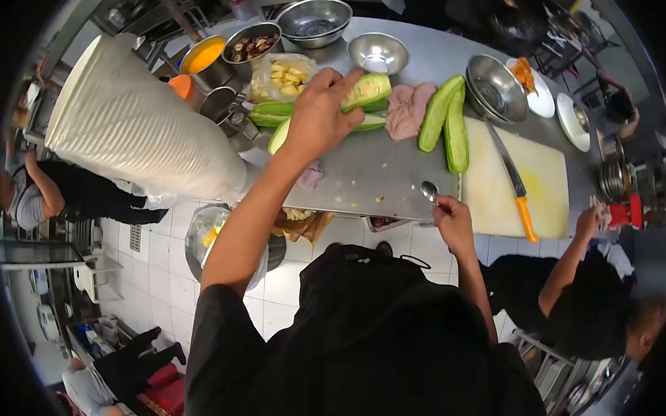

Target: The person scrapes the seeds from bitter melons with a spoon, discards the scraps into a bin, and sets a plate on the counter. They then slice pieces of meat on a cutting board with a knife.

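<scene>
My left hand [321,109] reaches over a group of halved zucchini. Its thumb and index finger are apart, at the near end of a half with its pale, seedy cut face up [369,89]. More green halves [274,111] lie under and beside the hand, partly hidden by it. At the table's front edge, my right hand [454,222] is closed around the handle of a small metal spoon [429,191], bowl upward. Two peeled whole zucchini [441,123] lie to the right of a crumpled pinkish cloth [410,110].
A cutting board [547,156] with an orange-handled knife [514,176] sits at right. Metal bowls [315,21] line the back, beside a bag of yellow chunks [286,74]. Stacked white containers [147,123] stand left. A lined bin [209,242] is below. A co-worker [563,295] stands at right.
</scene>
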The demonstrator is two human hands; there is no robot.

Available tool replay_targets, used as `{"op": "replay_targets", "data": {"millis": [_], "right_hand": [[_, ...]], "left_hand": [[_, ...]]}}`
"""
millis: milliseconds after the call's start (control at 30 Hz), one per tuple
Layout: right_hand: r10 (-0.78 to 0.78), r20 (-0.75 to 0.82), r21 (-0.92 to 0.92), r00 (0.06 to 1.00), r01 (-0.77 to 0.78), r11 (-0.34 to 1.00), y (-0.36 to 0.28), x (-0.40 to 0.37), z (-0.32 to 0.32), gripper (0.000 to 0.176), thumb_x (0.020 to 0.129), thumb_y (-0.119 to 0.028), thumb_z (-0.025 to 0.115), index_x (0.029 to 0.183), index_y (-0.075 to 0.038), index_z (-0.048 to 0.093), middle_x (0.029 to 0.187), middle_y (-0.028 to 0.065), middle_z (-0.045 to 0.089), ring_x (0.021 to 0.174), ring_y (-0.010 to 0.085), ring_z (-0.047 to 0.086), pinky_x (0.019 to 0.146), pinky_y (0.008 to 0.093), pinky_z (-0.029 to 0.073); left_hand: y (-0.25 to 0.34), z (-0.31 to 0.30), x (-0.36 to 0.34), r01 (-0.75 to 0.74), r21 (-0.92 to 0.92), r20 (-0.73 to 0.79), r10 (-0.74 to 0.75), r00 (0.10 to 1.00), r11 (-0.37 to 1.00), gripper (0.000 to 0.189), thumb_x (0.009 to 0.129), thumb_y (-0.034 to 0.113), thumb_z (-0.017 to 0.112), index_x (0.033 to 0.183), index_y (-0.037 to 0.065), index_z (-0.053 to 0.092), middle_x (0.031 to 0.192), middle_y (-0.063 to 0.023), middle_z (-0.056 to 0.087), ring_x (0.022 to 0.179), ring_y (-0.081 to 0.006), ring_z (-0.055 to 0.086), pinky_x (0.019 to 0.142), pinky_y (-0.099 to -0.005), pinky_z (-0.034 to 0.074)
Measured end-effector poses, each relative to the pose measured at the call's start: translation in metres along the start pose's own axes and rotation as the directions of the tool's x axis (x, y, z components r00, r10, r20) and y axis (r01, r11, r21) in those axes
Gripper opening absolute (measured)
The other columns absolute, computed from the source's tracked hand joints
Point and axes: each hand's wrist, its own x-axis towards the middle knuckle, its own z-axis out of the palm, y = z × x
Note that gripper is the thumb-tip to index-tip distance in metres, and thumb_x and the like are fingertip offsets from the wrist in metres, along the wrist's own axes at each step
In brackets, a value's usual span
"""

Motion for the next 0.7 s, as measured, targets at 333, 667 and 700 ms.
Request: {"op": "replay_targets", "data": {"millis": [333,667,700], "right_hand": [[0.141,-0.107,0.320,0.984,-0.100,0.942,-0.004,0.003,0.007,0.011,0.086,-0.002,0.064,0.096,0.002,0.066,0.071,-0.0006,0.056,0.055,0.0059,0.047,0.048,0.0215,0.035],[0.174,-0.170,0.316,0.970,-0.113,0.942,0.021,-0.008,-0.004,0.013,0.087,-0.003,0.063,0.098,0.003,0.066,0.073,0.0009,0.059,0.055,0.0073,0.051,0.048,0.0219,0.039],[0.175,-0.182,0.338,0.968,-0.105,0.935,0.024,-0.009,-0.007,0.012,0.087,-0.003,0.063,0.098,0.003,0.066,0.073,0.0010,0.059,0.055,0.0074,0.051,0.048,0.0218,0.039]], "left_hand": [[-0.028,0.062,-0.011,-0.149,0.129,0.263,0.111,0.958,0.980,0.060,0.067,0.011,0.074,0.126,0.008,0.065,0.100,-0.0120,0.058,0.098,-0.0290,0.058,0.087,-0.0400,0.048],[-0.022,0.158,-0.046,-0.261,0.136,0.116,0.246,0.962,0.956,0.030,0.075,0.010,0.065,0.104,0.004,0.071,0.107,-0.0117,0.059,0.107,-0.0289,0.054,0.091,-0.0426,0.043],[-0.006,0.166,-0.059,-0.312,0.102,0.204,0.287,0.936,0.945,0.022,0.075,0.012,0.065,0.095,0.004,0.070,0.106,-0.0117,0.059,0.106,-0.0292,0.055,0.091,-0.0425,0.043]]}}
